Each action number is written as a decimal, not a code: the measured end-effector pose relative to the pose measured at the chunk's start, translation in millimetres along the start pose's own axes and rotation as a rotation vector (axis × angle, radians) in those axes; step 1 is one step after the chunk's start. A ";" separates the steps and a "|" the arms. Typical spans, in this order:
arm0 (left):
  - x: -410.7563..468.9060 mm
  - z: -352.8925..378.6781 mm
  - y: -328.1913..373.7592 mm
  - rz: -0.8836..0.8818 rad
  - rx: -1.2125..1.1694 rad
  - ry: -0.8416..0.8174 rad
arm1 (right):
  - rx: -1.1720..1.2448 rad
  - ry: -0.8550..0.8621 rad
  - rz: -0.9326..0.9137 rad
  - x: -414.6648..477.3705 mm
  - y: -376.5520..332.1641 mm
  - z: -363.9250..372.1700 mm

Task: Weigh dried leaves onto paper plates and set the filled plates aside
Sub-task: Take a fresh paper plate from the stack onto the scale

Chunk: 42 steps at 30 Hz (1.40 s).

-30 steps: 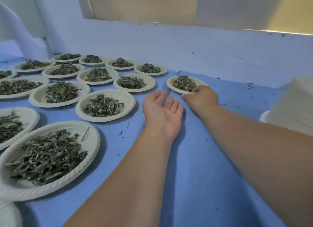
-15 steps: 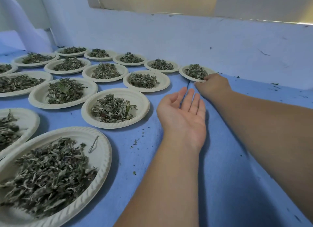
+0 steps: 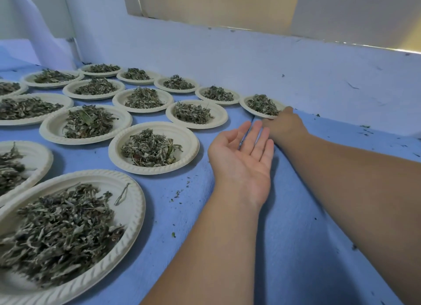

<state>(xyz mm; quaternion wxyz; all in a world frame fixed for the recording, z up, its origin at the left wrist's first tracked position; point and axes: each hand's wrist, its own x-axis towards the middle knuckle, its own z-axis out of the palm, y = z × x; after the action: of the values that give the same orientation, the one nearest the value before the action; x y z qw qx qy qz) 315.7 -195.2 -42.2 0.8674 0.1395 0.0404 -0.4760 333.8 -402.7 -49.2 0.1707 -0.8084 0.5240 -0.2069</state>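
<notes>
Several cream paper plates heaped with dried green leaves lie in rows on a blue cloth. The farthest-right plate [image 3: 247, 105] sits at the end of the back row, close to the wall, with its pile of leaves [image 3: 262, 103] on it. My right hand [image 3: 283, 126] reaches out to this plate's near rim, fingers curled at the edge and thumb up beside it. My left hand [image 3: 243, 161] rests palm up on the cloth just in front, fingers straight and holding nothing.
A pale blue wall [image 3: 296, 72] rises right behind the back row. Nearer plates [image 3: 182, 165] and a large one [image 3: 134, 202] fill the left side. Leaf crumbs [image 3: 178, 194] dot the blue cloth [image 3: 296, 247].
My right hand has carried the plate away from me to the end of the back row by the wall. The left hand stayed palm up and followed slightly.
</notes>
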 end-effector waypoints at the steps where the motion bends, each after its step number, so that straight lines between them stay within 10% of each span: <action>1: -0.6 -0.2 -0.3 0.002 0.007 -0.002 | 0.003 0.013 0.011 -0.8 0.7 -0.5; 23: -23.8 11.9 -16.7 -0.033 0.373 -0.103 | -0.724 -0.035 -0.366 -95.6 57.6 -91.7; 36: -64.5 49.2 -80.9 0.358 1.202 0.042 | -0.303 -0.120 -0.446 -206.8 100.7 -155.5; 42: -112.0 53.7 -128.8 0.545 1.488 -0.180 | -0.103 0.083 -0.619 -277.5 140.7 -217.3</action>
<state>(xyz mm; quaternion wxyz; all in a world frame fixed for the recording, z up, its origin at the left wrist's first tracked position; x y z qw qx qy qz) 143.7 -184.5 5.7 0.6325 0.6479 -0.3936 -0.1586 11.6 -216.1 24.4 0.0371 -0.9279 0.2692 -0.2552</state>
